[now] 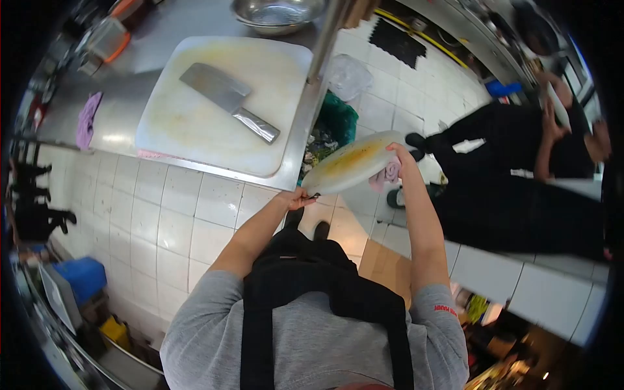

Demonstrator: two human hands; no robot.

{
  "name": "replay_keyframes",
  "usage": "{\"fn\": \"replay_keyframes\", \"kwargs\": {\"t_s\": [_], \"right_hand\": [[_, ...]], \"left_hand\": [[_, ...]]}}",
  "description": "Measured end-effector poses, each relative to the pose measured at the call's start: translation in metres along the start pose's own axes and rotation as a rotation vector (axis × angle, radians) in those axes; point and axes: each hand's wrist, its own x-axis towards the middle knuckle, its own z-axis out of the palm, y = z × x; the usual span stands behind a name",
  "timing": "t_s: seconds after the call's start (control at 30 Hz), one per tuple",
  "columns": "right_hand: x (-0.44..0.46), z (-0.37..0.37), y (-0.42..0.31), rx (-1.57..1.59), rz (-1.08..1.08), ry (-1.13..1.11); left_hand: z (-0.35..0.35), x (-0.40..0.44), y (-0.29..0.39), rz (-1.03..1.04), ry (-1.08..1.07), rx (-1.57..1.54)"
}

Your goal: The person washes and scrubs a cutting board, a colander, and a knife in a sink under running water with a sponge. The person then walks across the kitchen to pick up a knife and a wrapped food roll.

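Observation:
A large white oval plate [344, 162] with a yellow, oily smear is tilted beside the counter corner, partly over a green-lined waste bin [339, 117]. My left hand [298, 199] grips its near left end; a small dark thing by the fingertips is too small to name. At the far right end, my right hand [401, 158] is closed on the rim. A rolled pinkish cloth [389, 171] sits under that hand against the plate, and I cannot tell how firmly it is held. Food scraps show in the bin.
On the steel counter, a cleaver [218, 88] lies on a white cutting board [175, 140]. A metal bowl [276, 16] and purple cloth [88, 121] are nearby. People in dark clothes [500, 143] stand to the right, one holding a plate. A clear plastic bag [349, 77] lies beyond the bin.

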Motion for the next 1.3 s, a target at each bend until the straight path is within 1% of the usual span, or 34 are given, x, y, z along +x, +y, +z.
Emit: {"fn": "replay_keyframes", "kwargs": {"t_s": [0.07, 0.1, 0.17, 0.2, 0.23, 0.27, 0.3, 0.33, 0.37, 0.43, 0.47, 0.5, 0.57, 0.6, 0.63, 0.67, 0.7, 0.73, 0.77, 0.8, 0.83, 0.87, 0.9, 0.93, 0.97, 1.0, 1.07, 1.13, 1.17, 1.2, 1.23, 1.3], "right_hand": [[0.004, 0.013, 0.014, 0.027, 0.061, -0.112], [0.018, -0.017, -0.072, -0.063, -0.011, -0.067], [0.037, -0.019, -0.058, -0.094, 0.080, -0.094], [0.050, -0.012, -0.050, -0.061, 0.031, -0.111], [0.051, -0.018, -0.048, -0.105, 0.048, -0.129], [0.058, -0.017, -0.052, -0.139, -0.014, -0.138], [0.060, -0.024, -0.048, -0.164, -0.055, -0.130], [0.063, -0.035, -0.065, -0.334, 0.265, -0.331], [0.068, -0.035, -0.066, -0.365, 0.265, -0.355], [0.080, -0.039, -0.056, -0.154, 0.043, -0.325], [0.120, -0.068, -0.048, -0.149, 0.099, -0.446], [0.136, -0.076, -0.036, -0.172, 0.123, -0.474], [0.149, -0.095, -0.009, -0.208, 0.164, -0.341], [0.155, -0.109, -0.001, -0.229, 0.179, -0.347], [0.160, -0.117, -0.001, -0.257, 0.191, -0.417], [0.164, -0.121, -0.008, -0.293, 0.199, -0.491], [0.163, -0.119, -0.019, -0.255, 0.201, -0.550], [0.159, -0.109, -0.016, -0.219, 0.220, -0.627], [0.136, -0.097, -0.019, -0.276, 0.351, -0.818], [0.103, -0.080, -0.010, -0.324, 0.223, -0.714], [0.105, -0.079, 0.010, -0.175, 0.225, -0.399], [0.076, -0.070, 0.016, -0.176, 0.269, -0.514], [0.067, -0.088, 0.026, -0.170, 0.387, -0.553], [0.017, -0.067, 0.037, -0.303, 0.225, -0.578], [0.023, -0.065, 0.049, -0.310, 0.311, -0.589], [0.012, -0.054, 0.068, -0.364, 0.267, -0.591], [-0.032, -0.004, 0.111, -0.430, 0.309, -0.627], [-0.081, 0.048, 0.165, -0.468, 0.347, -0.673], [-0.105, 0.077, 0.196, -0.563, 0.312, -0.683], [-0.123, 0.101, 0.221, -0.656, 0.272, -0.687], [-0.121, 0.118, 0.246, -0.671, 0.267, -0.712], [-0.115, 0.160, 0.294, -0.850, 0.293, -0.694]], "left_hand": [[-0.017, -0.027, -0.023, -0.020, -0.065, -0.018], [0.054, 0.031, 0.017, 0.027, -0.172, -0.057], [0.040, 0.022, -0.008, 0.022, -0.179, -0.098], [0.045, 0.003, -0.008, 0.061, -0.058, -0.135], [0.050, 0.012, -0.016, 0.078, -0.052, -0.182], [0.052, 0.022, -0.009, 0.126, -0.032, -0.217], [0.051, 0.035, -0.021, 0.143, -0.009, -0.254], [0.056, 0.032, -0.050, 0.130, 0.019, -0.293], [0.060, 0.030, -0.055, 0.159, 0.028, -0.318], [0.084, 0.000, -0.064, 0.309, -0.033, -0.460], [0.075, 0.009, -0.080, 0.351, -0.048, -0.432], [0.073, 0.015, -0.092, 0.369, -0.022, -0.462], [0.082, 0.031, -0.117, 0.475, 0.220, -0.302], [0.077, 0.041, -0.118, 0.414, 0.232, -0.291], [0.085, 0.026, -0.107, 0.404, 0.272, -0.348], [0.080, 0.028, -0.096, 0.425, 0.169, -0.435], [0.072, 0.030, -0.088, 0.459, 0.068, -0.526], [0.070, 0.020, -0.087, 0.493, 0.075, -0.459], [0.071, 0.004, -0.083, 0.540, 0.092, -0.400], [0.067, -0.014, -0.090, 0.632, 0.093, -0.394], [0.066, -0.033, -0.106, 0.723, 0.101, -0.389], [0.062, -0.056, -0.121, 0.684, 0.151, -0.366], [0.063, -0.073, -0.146, 0.616, 0.197, -0.353], [0.055, -0.082, -0.167, 0.620, 0.192, -0.456], [0.040, -0.091, -0.185, 0.629, 0.175, -0.549], [0.025, -0.108, -0.205, 0.674, 0.192, -0.588], [-0.005, -0.154, -0.255, 0.654, 0.174, -0.701], [-0.054, -0.167, -0.313, 0.702, 0.091, -0.862], [-0.074, -0.179, -0.343, 0.754, 0.109, -0.895], [-0.082, -0.210, -0.367, 0.729, 0.182, -0.977], [-0.102, -0.222, -0.396, 0.758, 0.190, -0.985], [-0.136, -0.247, -0.447, 0.990, 0.072, -1.176]]}}
